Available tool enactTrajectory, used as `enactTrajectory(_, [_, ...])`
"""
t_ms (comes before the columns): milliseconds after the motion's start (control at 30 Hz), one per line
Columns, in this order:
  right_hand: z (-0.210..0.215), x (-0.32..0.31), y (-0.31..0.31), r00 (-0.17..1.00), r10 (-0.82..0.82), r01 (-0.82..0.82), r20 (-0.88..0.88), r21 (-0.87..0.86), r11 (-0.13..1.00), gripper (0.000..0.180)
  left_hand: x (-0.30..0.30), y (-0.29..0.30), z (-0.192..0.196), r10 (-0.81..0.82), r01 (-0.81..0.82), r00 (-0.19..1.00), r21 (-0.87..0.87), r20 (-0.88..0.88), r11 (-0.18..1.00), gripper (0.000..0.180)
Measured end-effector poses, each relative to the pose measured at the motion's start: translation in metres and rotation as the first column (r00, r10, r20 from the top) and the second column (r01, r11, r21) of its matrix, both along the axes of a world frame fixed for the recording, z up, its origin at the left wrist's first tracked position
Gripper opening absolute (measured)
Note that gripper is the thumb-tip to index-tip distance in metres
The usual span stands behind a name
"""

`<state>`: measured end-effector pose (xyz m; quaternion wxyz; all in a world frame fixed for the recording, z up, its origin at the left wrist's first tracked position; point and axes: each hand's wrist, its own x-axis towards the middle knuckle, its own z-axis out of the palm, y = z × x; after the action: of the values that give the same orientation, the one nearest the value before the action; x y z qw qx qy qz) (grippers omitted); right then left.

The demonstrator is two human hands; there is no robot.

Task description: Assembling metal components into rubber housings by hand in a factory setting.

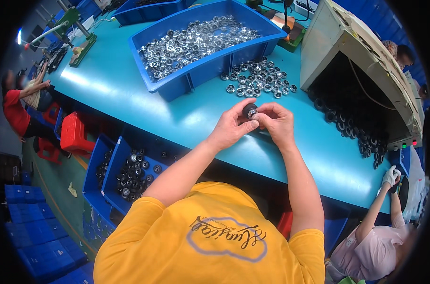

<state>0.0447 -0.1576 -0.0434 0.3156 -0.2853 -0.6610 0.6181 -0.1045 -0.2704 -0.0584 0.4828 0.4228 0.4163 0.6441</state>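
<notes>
Above the table's near side, both my hands meet on a small black wheel (250, 110) with a shiny silvery part showing on its lower right. My left hand (229, 127) has its fingers and thumb closed around the wheel's left side. From the right, my right hand (277, 124) pinches the silvery part between thumb and fingers. Just beyond, loose silvery hubs (260, 81) with dark centres lie scattered on the table. Many similar pieces fill the large blue bin (165, 89) behind them.
At right, black rings (352, 130) spill onto the blue-green table (177, 118) from a beige box-shaped machine (326, 35). Dark wheels sit in a blue crate (111, 182) below the table's left edge. A gloved co-worker (373, 248) is at far right. Red stools (74, 135) stand left.
</notes>
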Motion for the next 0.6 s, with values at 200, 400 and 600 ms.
enactTrajectory(200, [0.006,0.000,0.000,0.993,0.078,-0.090,-0.084,-0.152,0.984,0.013,-0.002,0.002,-0.008,0.020,-0.020,1.000,-0.026,0.012,0.999,0.063])
enactTrajectory(400, [0.003,0.001,0.004,0.992,0.114,-0.119,-0.047,-0.114,0.986,0.016,-0.002,0.003,-0.009,0.035,-0.035,0.999,-0.013,-0.010,0.999,0.061])
enactTrajectory(600, [0.002,0.003,0.005,0.991,0.128,-0.132,-0.039,-0.125,0.983,0.019,-0.003,0.005,-0.005,0.032,-0.028,0.998,-0.053,0.059,0.998,0.055])
